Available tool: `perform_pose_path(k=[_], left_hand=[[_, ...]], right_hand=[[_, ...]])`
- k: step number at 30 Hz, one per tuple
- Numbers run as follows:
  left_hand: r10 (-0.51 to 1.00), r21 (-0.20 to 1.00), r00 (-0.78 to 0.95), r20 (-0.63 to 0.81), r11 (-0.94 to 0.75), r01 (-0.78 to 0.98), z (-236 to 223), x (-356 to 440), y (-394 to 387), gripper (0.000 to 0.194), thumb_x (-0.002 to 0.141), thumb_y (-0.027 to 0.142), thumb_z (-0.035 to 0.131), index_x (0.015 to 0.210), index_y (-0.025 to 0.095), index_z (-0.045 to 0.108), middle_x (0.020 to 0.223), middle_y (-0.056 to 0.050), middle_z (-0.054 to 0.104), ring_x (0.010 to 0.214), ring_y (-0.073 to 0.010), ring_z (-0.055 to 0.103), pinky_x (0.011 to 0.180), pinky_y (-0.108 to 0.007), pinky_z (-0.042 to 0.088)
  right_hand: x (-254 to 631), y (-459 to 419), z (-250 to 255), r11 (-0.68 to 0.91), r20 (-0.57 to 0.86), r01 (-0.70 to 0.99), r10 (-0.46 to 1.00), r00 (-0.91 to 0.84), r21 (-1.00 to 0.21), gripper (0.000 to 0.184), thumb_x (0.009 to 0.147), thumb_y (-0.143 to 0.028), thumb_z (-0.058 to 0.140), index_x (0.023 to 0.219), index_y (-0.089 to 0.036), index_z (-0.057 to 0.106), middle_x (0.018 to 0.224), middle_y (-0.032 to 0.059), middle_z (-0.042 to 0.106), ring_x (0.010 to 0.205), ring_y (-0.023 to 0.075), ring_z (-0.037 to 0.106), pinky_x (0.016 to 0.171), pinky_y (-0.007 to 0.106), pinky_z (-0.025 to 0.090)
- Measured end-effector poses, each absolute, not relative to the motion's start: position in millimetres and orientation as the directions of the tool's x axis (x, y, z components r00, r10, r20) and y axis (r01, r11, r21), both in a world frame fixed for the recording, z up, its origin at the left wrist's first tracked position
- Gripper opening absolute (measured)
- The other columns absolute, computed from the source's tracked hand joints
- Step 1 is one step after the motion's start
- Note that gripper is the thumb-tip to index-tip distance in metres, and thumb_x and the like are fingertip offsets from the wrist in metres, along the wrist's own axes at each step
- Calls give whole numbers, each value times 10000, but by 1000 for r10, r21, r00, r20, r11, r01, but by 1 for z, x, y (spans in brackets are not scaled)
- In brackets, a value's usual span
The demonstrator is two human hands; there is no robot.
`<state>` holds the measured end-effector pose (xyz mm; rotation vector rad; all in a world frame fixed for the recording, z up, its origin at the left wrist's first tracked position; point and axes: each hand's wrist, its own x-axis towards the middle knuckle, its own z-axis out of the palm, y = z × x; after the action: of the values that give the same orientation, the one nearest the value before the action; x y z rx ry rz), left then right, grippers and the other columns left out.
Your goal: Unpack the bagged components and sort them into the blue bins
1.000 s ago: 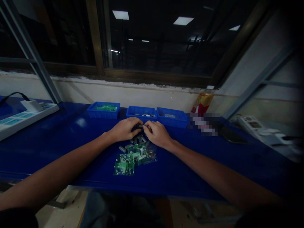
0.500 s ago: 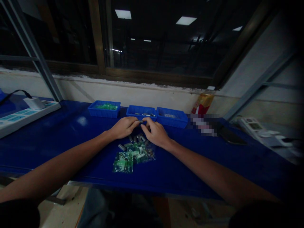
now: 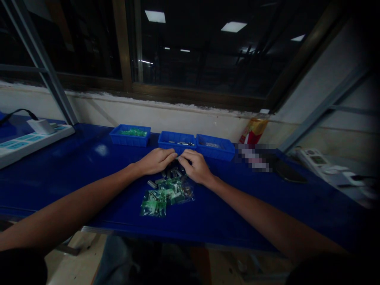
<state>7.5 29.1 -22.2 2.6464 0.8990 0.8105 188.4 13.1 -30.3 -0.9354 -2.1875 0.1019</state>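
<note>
My left hand [image 3: 158, 160] and my right hand [image 3: 196, 167] meet fingertip to fingertip above the blue table. Both are closed on a small metal cylinder [image 3: 177, 157], which the fingers mostly cover. Loose metal cylinders [image 3: 152, 184] lie just below the hands. Nearer me are small clear bags with green printing [image 3: 153, 204], with metal pieces inside; some overlap the cylinders.
Along the wall stand a blue bin of green-printed bags [image 3: 130, 140], a blue bin with metal parts [image 3: 166, 147] and a blue bin with clear packets [image 3: 208, 151]. A power strip [image 3: 32, 144] is on the left; a dark phone-like object [image 3: 289, 173] lies right.
Both hands have dipped slightly toward me, and the fingers now hide more of the metal cylinder. The bags and loose cylinders have stayed put.
</note>
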Motion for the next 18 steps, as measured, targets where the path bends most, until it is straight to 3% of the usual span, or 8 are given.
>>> perform_pose_path(k=[4,9,14,18], left_hand=[[601,392,638,481,-798,457,-21,7,27,244,884,371,392,914,150,492,691,3,576,606,-103,542,557,-215,390],[574,352,655,492,-819,454,-22,7,26,244,818,345,500,967,152,478,674,12,586,589,-102,546,558,-219,406],[575,323,638,512,-817,478,-22,4,28,192,830,316,470,927,155,504,700,0,605,618,-110,558,587,-229,422],[618,363,596,513,-785,502,-23,-1,35,224,860,332,416,916,145,524,716,-14,610,632,-114,565,592,-228,421]], right_hand=[[188,16,-32,707,613,540,690,-385,-457,313,868,-259,391,566,-183,427,581,-14,446,606,118,470,589,254,327],[188,16,-33,685,615,560,706,-352,-466,312,869,-276,394,572,-186,427,586,-15,453,601,118,473,577,254,328],[187,15,-33,671,604,571,718,-345,-472,295,876,-306,388,609,-192,440,591,-14,470,596,122,477,572,260,342],[187,13,-34,686,651,555,694,-307,-470,115,841,-297,453,842,-195,506,718,9,537,694,146,521,628,279,393]])
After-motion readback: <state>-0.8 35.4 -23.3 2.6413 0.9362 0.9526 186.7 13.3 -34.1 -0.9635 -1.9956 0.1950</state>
